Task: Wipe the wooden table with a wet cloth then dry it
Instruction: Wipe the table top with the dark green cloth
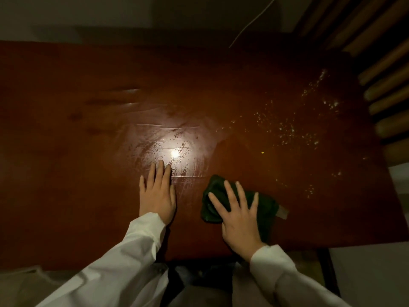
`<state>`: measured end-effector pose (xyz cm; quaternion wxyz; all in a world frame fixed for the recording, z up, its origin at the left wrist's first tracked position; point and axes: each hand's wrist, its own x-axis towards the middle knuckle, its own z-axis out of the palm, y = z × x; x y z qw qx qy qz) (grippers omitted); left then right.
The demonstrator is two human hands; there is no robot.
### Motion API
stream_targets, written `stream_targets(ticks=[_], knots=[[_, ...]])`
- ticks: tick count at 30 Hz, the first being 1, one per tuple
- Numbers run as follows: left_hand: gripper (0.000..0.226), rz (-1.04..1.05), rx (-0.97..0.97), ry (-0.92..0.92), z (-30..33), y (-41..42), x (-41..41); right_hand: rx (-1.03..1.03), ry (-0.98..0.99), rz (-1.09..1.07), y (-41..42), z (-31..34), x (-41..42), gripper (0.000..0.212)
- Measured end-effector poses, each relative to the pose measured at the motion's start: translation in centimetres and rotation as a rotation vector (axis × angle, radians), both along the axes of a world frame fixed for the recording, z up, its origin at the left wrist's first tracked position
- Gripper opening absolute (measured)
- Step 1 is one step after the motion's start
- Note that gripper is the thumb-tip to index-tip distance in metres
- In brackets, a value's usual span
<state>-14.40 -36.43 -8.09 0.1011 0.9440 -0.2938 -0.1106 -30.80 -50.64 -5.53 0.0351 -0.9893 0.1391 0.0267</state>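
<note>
1. Wooden table (77,151): reddish-brown top, wet streaks shining under a light glare near centre.
2. Left hand (157,194): flat on the table, fingers straight and together, grasping nothing.
3. Right hand (238,218): fingers spread, pressing down on the dark green cloth (215,196) near the front edge.
4. White specks (309,120) scattered across the right portion, well apart from the cloth.
5. Slatted chair (380,85) at the right edge.

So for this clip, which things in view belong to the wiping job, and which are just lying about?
Job: dark green crumpled cloth under the right hand; reddish-brown wooden table with white specks; left hand flat on it.

Lying about: slatted wooden chair; thin white cable.
</note>
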Motion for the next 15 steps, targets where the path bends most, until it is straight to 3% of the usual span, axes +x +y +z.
stream_targets(ticks=[4, 10, 15], knots=[[0.055, 0.005, -0.008, -0.007, -0.1, 0.0, -0.1, 0.029, 0.026, 0.164, -5.7, 0.2, 4.3, 0.102], [0.054, -0.002, 0.017, -0.014, -0.1, -0.1, 0.0, 0.066, 0.058, -0.033, -11.3, 1.3, 14.6, 0.085], [0.053, 0.021, 0.024, -0.011, 0.2, -0.1, 0.2, 0.110, 0.039, 0.077, -9.8, 1.4, 11.5, 0.092]])
